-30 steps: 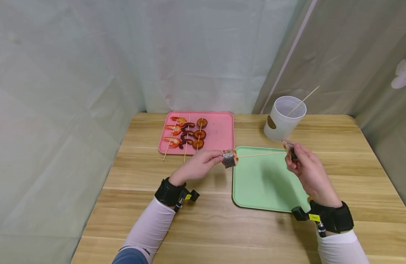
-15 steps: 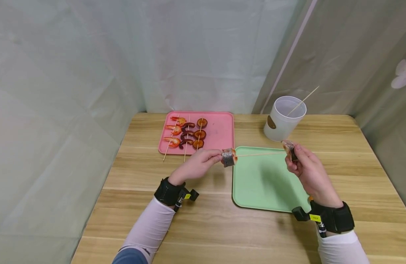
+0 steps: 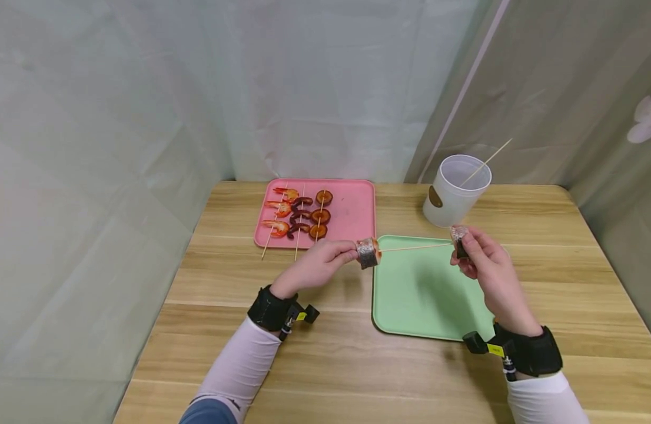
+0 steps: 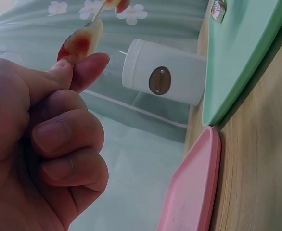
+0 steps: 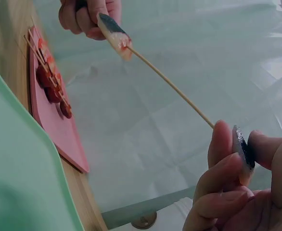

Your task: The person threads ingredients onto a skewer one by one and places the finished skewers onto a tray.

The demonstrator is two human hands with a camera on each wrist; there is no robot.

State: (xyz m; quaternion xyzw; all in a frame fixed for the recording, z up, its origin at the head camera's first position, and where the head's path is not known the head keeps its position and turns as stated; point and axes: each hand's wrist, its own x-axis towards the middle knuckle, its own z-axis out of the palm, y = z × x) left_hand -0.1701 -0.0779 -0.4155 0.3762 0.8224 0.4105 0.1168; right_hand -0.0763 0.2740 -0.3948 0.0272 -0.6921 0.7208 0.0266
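Over the wooden table, my left hand (image 3: 320,262) pinches the fish skewer at its left end, right beside a chunk of fish (image 3: 368,253) with dark, silvery skin. The bare wooden stick (image 3: 415,247) runs from this chunk to my right hand (image 3: 492,274). A second fish piece (image 3: 458,240) is pinched between my right thumb and fingers, at the stick's other end. Whether the tip has pierced it cannot be made out, as fingers cover that spot in the right wrist view. The left wrist view shows another small piece (image 4: 218,10) lying on the green tray (image 3: 410,318).
Behind my left hand, a pink tray (image 3: 354,206) bears skewers of shrimp (image 3: 276,228), dark curled pieces (image 3: 302,215) and round brown slices (image 3: 320,216). A white cup (image 3: 452,200) at the back right has one stick (image 3: 492,156) leaning in it. Curtains (image 3: 325,88) hang close behind the table.
My right hand has shifted slightly left with its fish piece, turning it, so less stick shows between the two pieces. The left hand has stayed nearly still.
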